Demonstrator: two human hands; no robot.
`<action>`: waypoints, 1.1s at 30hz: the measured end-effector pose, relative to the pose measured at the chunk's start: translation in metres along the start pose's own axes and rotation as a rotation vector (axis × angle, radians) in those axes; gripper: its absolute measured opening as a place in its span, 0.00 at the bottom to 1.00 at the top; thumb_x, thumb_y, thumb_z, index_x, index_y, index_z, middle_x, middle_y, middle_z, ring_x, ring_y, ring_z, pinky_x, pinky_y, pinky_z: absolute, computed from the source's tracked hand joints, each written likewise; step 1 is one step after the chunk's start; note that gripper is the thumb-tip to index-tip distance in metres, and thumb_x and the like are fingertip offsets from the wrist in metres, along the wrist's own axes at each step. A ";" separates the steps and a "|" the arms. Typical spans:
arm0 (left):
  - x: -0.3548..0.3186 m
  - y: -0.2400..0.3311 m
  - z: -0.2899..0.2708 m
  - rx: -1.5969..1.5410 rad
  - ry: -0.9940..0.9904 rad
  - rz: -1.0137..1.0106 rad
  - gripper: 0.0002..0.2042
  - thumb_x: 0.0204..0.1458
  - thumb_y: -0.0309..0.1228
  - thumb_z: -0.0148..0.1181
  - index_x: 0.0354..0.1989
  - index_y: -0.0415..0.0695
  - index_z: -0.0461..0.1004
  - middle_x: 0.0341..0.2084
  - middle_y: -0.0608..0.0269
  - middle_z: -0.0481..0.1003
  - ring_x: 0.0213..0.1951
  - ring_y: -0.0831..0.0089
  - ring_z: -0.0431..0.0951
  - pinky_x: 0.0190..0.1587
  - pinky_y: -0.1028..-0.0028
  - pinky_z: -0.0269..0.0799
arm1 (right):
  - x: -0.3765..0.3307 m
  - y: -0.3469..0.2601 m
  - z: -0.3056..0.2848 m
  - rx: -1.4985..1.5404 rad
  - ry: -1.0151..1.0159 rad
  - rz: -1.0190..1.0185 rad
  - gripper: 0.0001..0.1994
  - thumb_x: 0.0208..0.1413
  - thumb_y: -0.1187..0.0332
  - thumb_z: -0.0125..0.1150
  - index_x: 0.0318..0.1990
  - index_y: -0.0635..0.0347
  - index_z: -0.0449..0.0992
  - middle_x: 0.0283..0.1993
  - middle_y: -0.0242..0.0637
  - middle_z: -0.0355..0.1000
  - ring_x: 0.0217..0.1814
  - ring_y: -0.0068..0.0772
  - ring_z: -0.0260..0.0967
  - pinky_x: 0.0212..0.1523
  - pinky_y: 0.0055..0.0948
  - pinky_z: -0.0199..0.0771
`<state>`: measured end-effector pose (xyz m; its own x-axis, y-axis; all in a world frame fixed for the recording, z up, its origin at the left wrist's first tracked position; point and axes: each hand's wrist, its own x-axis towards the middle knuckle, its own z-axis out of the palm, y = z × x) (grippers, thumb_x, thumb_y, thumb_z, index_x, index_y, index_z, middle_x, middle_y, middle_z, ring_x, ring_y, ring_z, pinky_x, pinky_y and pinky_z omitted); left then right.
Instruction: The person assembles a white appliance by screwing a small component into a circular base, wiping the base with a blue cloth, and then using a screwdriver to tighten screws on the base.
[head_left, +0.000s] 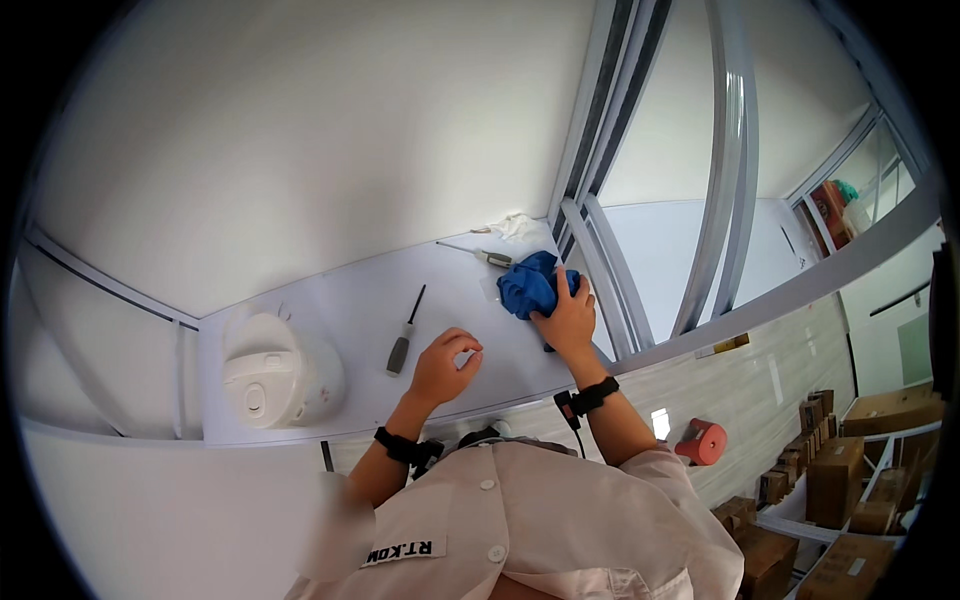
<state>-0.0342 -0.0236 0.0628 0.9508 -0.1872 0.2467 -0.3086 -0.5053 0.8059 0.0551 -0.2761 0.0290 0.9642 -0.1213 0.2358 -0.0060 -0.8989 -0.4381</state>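
A crumpled blue cloth (527,287) lies at the right end of the white tabletop (345,300). My right hand (570,315) grips its right side, thumb low and fingers over the top. My left hand (445,367) hovers over the table's near edge, fingers loosely curled, a gap between thumb and fingers, nothing visible in it. To its left lies a screwdriver (399,352) with a grey handle and dark shaft. Another screwdriver (492,258) is just beyond the cloth, its shaft pointing left. A small white crumpled piece (517,227) rests against the back wall.
A white rounded appliance, like a rice cooker (288,375), stands at the table's left end. Grey metal frame posts (610,280) rise along the right end. On the floor at right are a red cylinder (702,441) and cardboard boxes (834,480) on and around a rack.
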 end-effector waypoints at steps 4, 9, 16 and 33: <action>0.007 -0.001 0.009 -0.026 -0.020 -0.043 0.05 0.57 0.27 0.68 0.41 0.44 0.83 0.42 0.62 0.81 0.41 0.66 0.81 0.43 0.69 0.76 | 0.011 0.019 0.010 0.194 -0.063 0.022 0.41 0.46 0.67 0.79 0.71 0.43 0.70 0.67 0.57 0.62 0.62 0.66 0.69 0.60 0.52 0.76; 0.011 0.009 0.004 -0.035 -0.137 -0.111 0.11 0.58 0.29 0.68 0.49 0.46 0.82 0.46 0.61 0.80 0.44 0.66 0.82 0.47 0.67 0.77 | 0.008 0.000 -0.026 0.531 0.213 -0.149 0.34 0.48 0.77 0.74 0.65 0.50 0.72 0.62 0.55 0.64 0.62 0.67 0.69 0.60 0.51 0.75; 0.021 0.026 0.003 -0.385 0.033 -0.019 0.44 0.55 0.39 0.75 0.77 0.45 0.57 0.64 0.53 0.73 0.62 0.58 0.76 0.62 0.62 0.74 | -0.011 -0.039 -0.109 1.282 0.019 -0.072 0.25 0.66 0.70 0.67 0.67 0.63 0.66 0.61 0.38 0.70 0.61 0.31 0.68 0.63 0.33 0.70; -0.023 0.048 -0.079 -0.868 0.175 -0.252 0.16 0.66 0.32 0.67 0.59 0.39 0.78 0.51 0.62 0.82 0.53 0.72 0.79 0.57 0.67 0.76 | -0.076 -0.021 -0.134 1.575 -0.289 0.129 0.20 0.76 0.56 0.57 0.64 0.63 0.75 0.58 0.33 0.77 0.59 0.26 0.73 0.61 0.30 0.72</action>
<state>-0.0687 0.0228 0.1379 0.9995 0.0089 0.0303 -0.0316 0.3088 0.9506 -0.0538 -0.3041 0.1368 0.9953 0.0860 0.0446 0.0022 0.4404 -0.8978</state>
